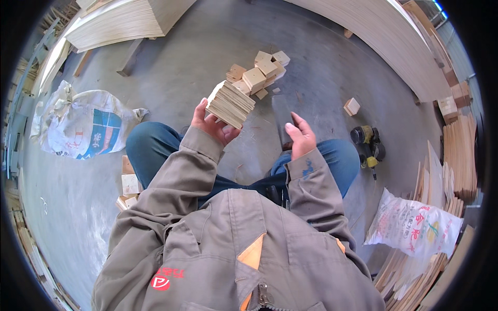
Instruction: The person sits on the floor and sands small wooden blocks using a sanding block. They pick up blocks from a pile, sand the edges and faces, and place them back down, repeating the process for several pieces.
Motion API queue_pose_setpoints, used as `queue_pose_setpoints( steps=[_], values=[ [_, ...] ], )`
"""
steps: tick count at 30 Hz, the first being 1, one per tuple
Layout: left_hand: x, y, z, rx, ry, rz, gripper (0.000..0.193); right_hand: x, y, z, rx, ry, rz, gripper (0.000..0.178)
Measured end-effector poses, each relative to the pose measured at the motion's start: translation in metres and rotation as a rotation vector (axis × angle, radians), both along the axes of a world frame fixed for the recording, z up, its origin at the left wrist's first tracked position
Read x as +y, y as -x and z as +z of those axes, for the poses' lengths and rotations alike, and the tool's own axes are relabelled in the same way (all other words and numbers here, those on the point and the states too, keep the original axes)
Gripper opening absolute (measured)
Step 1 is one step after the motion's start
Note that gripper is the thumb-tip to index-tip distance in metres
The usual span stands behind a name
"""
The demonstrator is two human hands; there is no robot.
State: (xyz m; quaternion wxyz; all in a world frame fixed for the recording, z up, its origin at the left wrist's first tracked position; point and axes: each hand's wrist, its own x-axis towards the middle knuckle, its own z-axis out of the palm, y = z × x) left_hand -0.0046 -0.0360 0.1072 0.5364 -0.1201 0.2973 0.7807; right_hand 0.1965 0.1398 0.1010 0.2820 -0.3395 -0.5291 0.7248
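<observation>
My left hand (211, 126) holds up a layered plywood block (230, 103), its fingers under and around the near side. In my right hand (302, 137) is a dark, flat, long-bladed tool (281, 116), perhaps a cleaver. The tool stands to the right of the block, apart from it, and its grip is hidden by my hand. Just beyond the held block lies a heap of pale wooden blocks (255, 79) on the floor. A single small wooden block (351, 107) sits farther right.
A yellow and black power tool (369, 145) lies right of my knee. White sacks rest at left (78, 122) and right (415, 223). More blocks (129, 183) sit by my left leg. Plywood stacks (124, 23) and sheets (459, 155) line the edges of the concrete floor (181, 67).
</observation>
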Motion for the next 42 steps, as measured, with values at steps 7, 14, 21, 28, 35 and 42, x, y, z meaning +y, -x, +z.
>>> queue_pose_setpoints(
  steps=[7, 14, 21, 28, 35, 42],
  values=[
    [-0.011, -0.022, -0.005, -0.067, -0.100, -0.100, 0.088, -0.016, -0.001, 0.004, 0.169, 0.199, -0.014, 0.047],
    [-0.009, -0.019, -0.016, -0.064, -0.179, -0.226, 0.089, -0.021, 0.004, 0.028, 0.358, 0.123, -0.001, 0.050],
    [0.013, -0.024, -0.034, -0.007, 0.015, -0.329, 0.090, -0.011, 0.004, 0.007, 0.299, 0.150, 0.151, 0.049],
    [0.018, -0.024, -0.053, 0.146, 0.107, -0.381, 0.085, 0.004, 0.007, -0.012, 0.193, 0.328, 0.088, 0.046],
    [0.028, -0.015, -0.060, 0.300, 0.328, -0.525, 0.060, 0.022, 0.004, -0.034, 0.140, 0.412, 0.041, 0.047],
    [0.037, -0.016, -0.061, 0.563, 0.526, -0.567, 0.062, 0.026, 0.002, -0.052, 0.130, 0.421, 0.018, 0.047]
  ],
)
